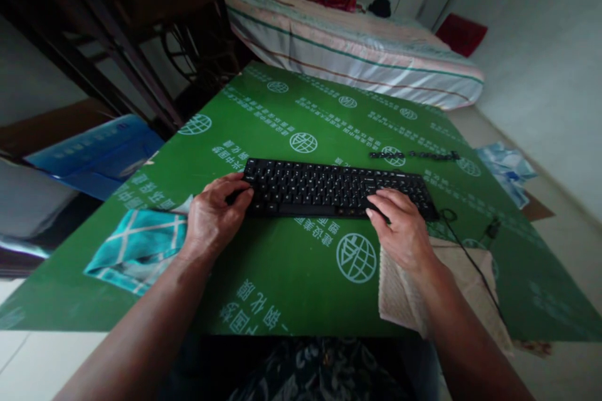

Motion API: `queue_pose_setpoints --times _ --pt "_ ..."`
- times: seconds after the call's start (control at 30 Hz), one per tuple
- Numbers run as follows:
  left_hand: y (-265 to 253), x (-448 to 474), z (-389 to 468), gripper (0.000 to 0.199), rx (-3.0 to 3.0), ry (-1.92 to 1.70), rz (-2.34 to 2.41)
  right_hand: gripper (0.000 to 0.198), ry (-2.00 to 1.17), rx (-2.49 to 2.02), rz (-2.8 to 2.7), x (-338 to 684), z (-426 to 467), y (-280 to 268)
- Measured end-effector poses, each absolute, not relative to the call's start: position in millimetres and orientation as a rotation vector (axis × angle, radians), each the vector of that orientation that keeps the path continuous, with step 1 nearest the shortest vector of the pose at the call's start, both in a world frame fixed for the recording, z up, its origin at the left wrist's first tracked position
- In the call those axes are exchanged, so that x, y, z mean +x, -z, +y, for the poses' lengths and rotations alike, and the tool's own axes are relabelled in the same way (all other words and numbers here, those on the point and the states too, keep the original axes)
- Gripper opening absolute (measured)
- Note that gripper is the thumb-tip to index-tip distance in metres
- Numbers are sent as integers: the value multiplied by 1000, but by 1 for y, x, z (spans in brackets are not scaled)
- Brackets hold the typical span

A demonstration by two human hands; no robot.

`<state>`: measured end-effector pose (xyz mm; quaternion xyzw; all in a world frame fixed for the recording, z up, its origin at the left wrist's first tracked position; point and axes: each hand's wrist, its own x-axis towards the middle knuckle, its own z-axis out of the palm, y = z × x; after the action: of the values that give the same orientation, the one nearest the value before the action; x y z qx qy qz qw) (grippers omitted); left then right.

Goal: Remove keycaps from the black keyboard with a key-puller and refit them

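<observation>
A black computer keyboard (305,188) lies on the green table in front of me. My left hand (219,207) grips its left end, thumb on the near corner and fingers curled at the edge. Over the lower right part of the keys rests my right hand (397,222), its fingers bent and its thumb apart from them, with nothing visible between them. Just left of that thumb, the bottom row shows a few spots where keycaps are off. Loose black keycaps (433,155) lie in a broken row behind the keyboard, to the right.
A teal checked cloth (136,247) lies by my left forearm and a beige cloth (404,294) under my right. The keyboard cable (477,269) runs toward the front right. Beyond the green table (301,301) stands a bed (352,44); a blue plastic item (98,153) is at left.
</observation>
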<state>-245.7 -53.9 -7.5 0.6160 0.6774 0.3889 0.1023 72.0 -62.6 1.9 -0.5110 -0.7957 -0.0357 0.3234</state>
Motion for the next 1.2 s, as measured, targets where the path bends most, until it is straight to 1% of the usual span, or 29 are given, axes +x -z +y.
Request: queue_pose_setpoints --times 0.2,0.43,0.67,0.93,1.2 --pt "4 -246 -54 29 1825 -1139 2014 24 68 -1432 -2033 97 -71 -3" --pt "1 -247 -54 26 1835 -1089 2049 24 50 -1458 -2043 102 -77 0" --pt "0 -250 -50 30 1805 -1052 2089 24 70 -1436 -2027 107 -63 -6" --pt "-4 -251 -53 28 1718 -1065 2099 21 138 -1390 -2121 121 -10 -19" --pt "-1 -251 -56 24 1701 -1083 2108 14 256 -1592 -2475 118 79 -20"
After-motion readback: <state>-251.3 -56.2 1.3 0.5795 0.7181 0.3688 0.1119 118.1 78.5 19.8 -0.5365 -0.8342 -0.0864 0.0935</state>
